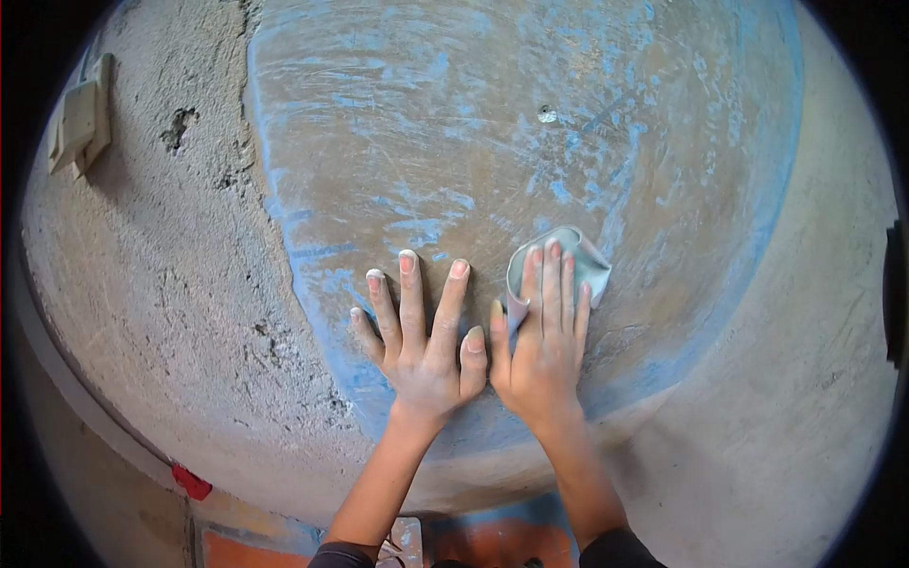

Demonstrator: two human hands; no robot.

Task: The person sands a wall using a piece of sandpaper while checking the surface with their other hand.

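My left hand (423,367) lies flat on the wall, fingers spread, holding nothing. Pale dust coats its fingertips. Just to its right, my right hand (543,364) presses a folded, pale grey-green sheet of sandpaper (594,272) against the surface. The sheet curls up around the fingers, and its underside is hidden. Both hands rest on the lower part of a brown-grey wall panel (407,161) with worn, streaky blue paint and a solid blue border. A small whitish hole (546,115) shows higher up.
Rough, pitted plaster (180,265) borders the panel on the left, with a beige switch box (80,123) at upper left. Smoother grey wall (805,379) lies to the right. Below are a red object (191,482) and orange surfaces (248,552) near a paint-spattered pale item (405,540).
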